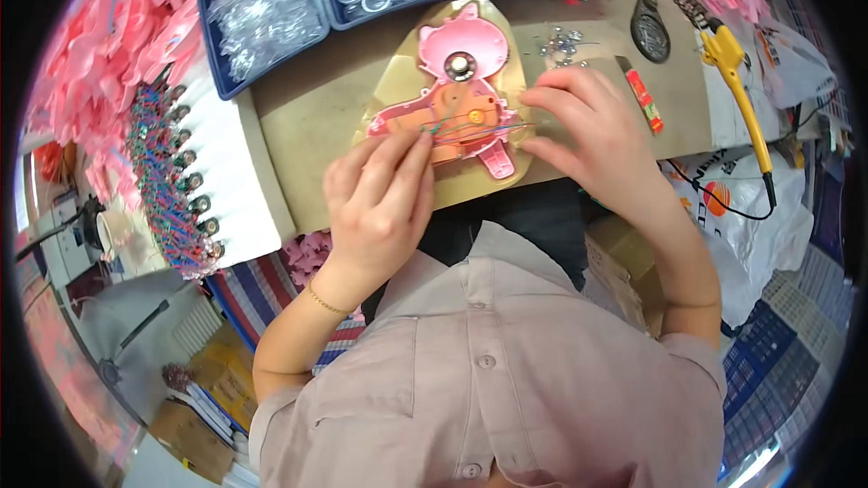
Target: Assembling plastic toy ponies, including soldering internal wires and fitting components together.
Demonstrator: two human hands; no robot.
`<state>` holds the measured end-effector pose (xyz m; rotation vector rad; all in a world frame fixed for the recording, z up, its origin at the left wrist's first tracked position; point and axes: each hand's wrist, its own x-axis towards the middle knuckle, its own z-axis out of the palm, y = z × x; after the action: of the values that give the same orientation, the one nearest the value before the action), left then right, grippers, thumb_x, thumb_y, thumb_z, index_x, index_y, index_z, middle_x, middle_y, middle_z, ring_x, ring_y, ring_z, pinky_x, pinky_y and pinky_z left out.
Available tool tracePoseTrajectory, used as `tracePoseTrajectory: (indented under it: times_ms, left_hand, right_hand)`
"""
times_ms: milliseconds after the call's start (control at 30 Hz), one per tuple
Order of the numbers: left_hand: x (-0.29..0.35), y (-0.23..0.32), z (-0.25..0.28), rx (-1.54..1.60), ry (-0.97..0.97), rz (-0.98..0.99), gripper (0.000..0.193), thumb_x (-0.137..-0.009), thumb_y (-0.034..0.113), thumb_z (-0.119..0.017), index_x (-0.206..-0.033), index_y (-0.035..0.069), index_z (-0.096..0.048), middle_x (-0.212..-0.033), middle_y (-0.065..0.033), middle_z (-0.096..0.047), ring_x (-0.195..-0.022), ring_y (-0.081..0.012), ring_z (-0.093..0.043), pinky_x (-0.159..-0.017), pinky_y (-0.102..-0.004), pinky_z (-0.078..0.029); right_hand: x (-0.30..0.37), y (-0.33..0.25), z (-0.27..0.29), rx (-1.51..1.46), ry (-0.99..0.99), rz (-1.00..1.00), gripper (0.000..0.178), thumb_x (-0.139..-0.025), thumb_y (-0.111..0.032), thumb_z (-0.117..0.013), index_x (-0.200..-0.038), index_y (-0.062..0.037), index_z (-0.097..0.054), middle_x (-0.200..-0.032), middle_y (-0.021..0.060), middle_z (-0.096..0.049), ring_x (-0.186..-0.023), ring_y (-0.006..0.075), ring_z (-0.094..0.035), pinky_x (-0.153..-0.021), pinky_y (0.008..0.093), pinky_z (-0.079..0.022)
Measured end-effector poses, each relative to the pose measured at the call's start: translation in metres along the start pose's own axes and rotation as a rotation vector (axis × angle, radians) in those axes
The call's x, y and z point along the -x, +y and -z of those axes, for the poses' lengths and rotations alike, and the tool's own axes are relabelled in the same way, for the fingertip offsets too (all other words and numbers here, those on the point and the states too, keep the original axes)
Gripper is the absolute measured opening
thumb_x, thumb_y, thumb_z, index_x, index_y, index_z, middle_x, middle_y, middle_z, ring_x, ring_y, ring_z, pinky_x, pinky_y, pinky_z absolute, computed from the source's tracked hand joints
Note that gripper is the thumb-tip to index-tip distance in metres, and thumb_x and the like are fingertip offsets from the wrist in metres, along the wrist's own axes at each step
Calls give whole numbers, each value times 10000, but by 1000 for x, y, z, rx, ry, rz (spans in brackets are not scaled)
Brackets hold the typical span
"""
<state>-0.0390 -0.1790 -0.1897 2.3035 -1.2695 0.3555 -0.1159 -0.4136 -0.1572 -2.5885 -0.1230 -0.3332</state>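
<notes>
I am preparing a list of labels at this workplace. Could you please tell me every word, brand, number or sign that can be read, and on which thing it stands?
I do not quote wording; it stands here:
Lower white plastic bag: dark lettering, partly creased, beside an orange round mark.
Upper whitish bag: print, too blurred to read.
Red strip-shaped thing: markings, too small to read.

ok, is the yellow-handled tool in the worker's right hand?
No, the yellow-handled tool is off to the right, apart from the right hand, which is beside the pink shell.
</notes>
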Motion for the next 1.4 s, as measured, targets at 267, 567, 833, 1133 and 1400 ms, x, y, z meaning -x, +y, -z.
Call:
tracePoseTrajectory:
  times_ms: [267, 567, 833, 1133, 1400]
  left_hand:
    - [-14, 6, -7, 137, 44, 97, 329, -735, 106, -703, -1061, 88, -667, -1098, -18, -610, -1038, -204, -544, -868, -346, -381]
    - [-30, 11, -19, 95, -9, -91, 234, -739, 248, -708, -950, 153, -678, -866, 34, -560, -897, -182, -518, -877, -351, -366]
    - [4, -7, 1, 163, -28, 18, 338, -763, 137, -708, -1094, 81, -669, -1167, -28, -630, -1019, -208, -580, -853, -360, -444]
    - [-4, -2, -3, -27, 36, -22, 315, -733, 162, -729, -1043, 121, -691, -1063, 28, -635, -966, -159, -569, -781, -302, -388]
    - [-18, -2, -7, 42, -38, -219, 249, -723, 169, -679, -966, 116, -685, -1078, 24, -619, -979, -138, -554, -805, -295, -394]
  right_hand:
    - [5, -21, 8, -32, -180, 86, 175, -768, -93, -712, -912, -41, -627, -826, 74, -582, -746, 256, -544, -664, 352, -430]
    - [-11, -26, 13, -669, -178, -446, 97, -859, -94, -641, -877, -4, -609, -711, 0, -543, -612, 84, -499, -553, 237, -392]
    - [8, -4, -3, -767, -194, -797, 120, -899, -122, -615, -902, -3, -617, -733, -43, -546, -615, 10, -457, -542, 174, -359]
    - [43, -12, -34, 91, 108, -21, 126, -756, -26, -691, -845, -45, -604, -786, 79, -575, -671, 235, -542, -592, 339, -398]
    - [35, -13, -21, -727, 0, -783, 126, -803, -75, -683, -901, -16, -629, -780, 71, -588, -709, 177, -542, -688, 297, -432]
